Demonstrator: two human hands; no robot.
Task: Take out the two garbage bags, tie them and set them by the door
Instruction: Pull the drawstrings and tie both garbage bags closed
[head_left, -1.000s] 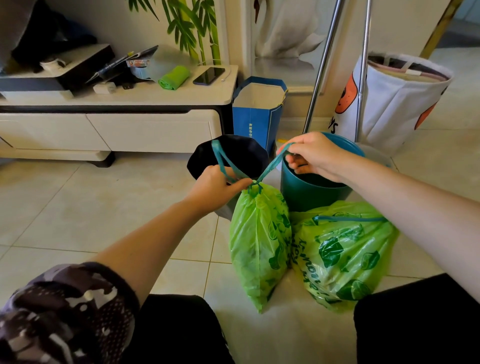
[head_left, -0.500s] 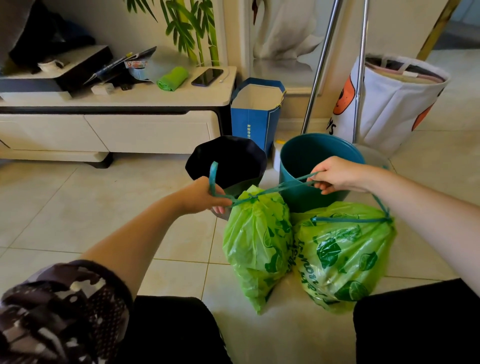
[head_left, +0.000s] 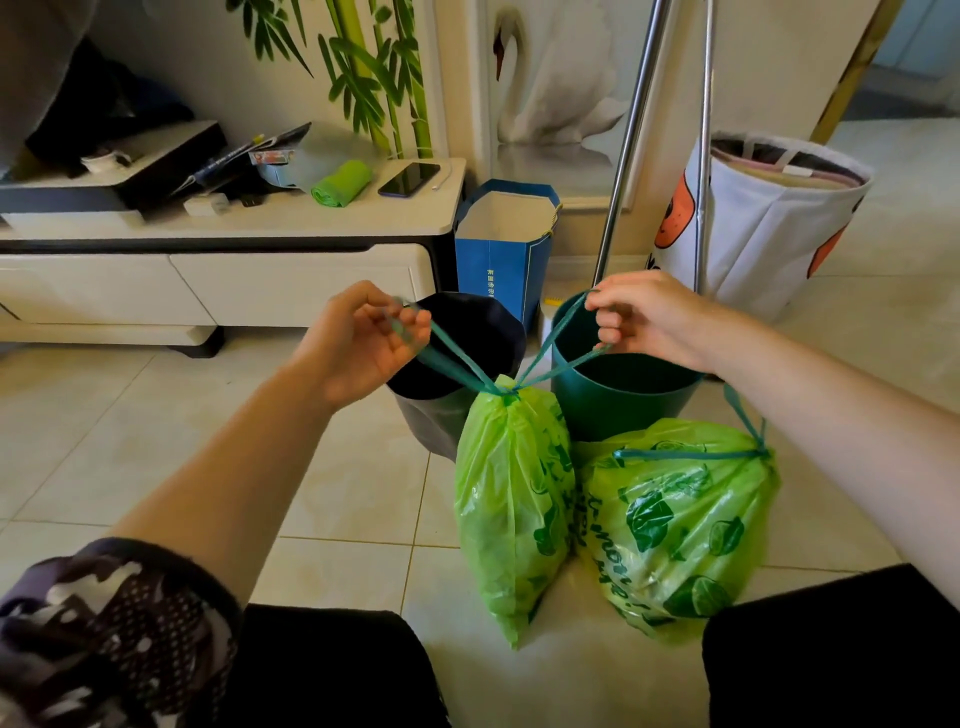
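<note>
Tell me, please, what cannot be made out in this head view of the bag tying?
- Contents of both green printed plastic garbage bags: hidden by their cinched plastic.
- Left hand grip on the teal drawstring: motion-blurred.
- Teal plastic bin's bottom: too dark.
- The door: outside the frame.

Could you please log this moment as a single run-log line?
step: tying left bag | left hand: drawstring loop | right hand: other loop | right bag: cinched, on floor | bins: behind bags

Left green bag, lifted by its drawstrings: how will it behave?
The left green bag is thin film, so probably floppy and saggy. It looks only partly filled, likely light. Both hands, left and right, hold drawstrings; the cinched neck should hold.
</note>
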